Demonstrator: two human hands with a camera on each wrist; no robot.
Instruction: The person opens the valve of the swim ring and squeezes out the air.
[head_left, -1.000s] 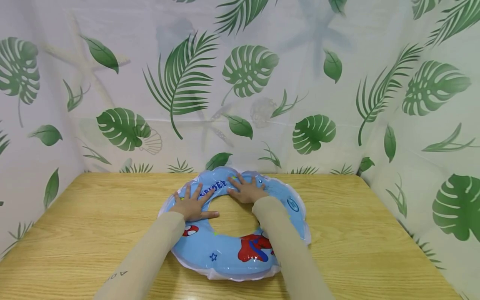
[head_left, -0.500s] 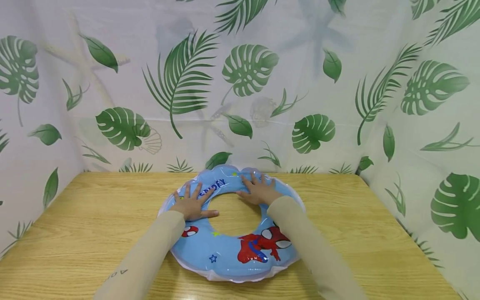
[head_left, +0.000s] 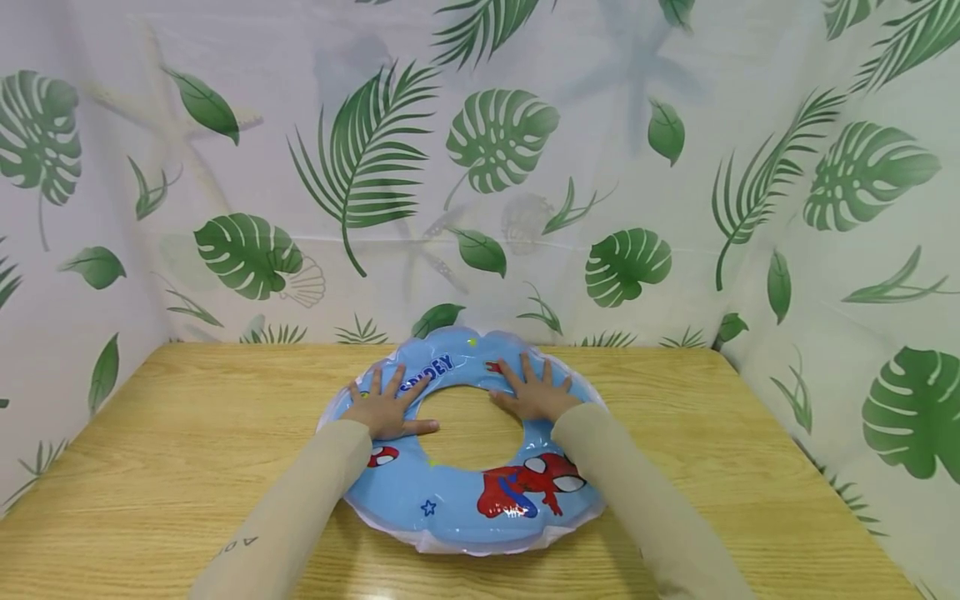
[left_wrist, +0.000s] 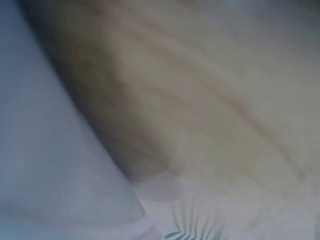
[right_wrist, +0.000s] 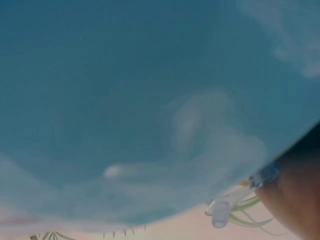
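A blue inflatable swim ring (head_left: 457, 525) with a pale scalloped edge lies on the wooden table (head_left: 750, 467). It bears SPIDEY lettering and a red cartoon figure. My left hand (head_left: 382, 414) rests on its left side, fingers spread and straight, thumb reaching over the hole. On the far right part lies my right hand (head_left: 534, 393), also with straight, spread fingers. Blue vinyl of the swim ring (right_wrist: 125, 90) fills most of the right wrist view, with a small clear valve (right_wrist: 221, 214) at its edge. In the blurred left wrist view, the swim ring (left_wrist: 55, 150) shows as a pale surface.
A white curtain (head_left: 525, 275) printed with green leaves hangs behind the table and along both sides. The ring's far edge reaches the table's back edge. Beige sleeves (head_left: 645, 500) cross the near side of the table.
My right hand has slid rightward along the ring's far side, uncovering a small red print there and more of the red figure. The left hand stays in place.
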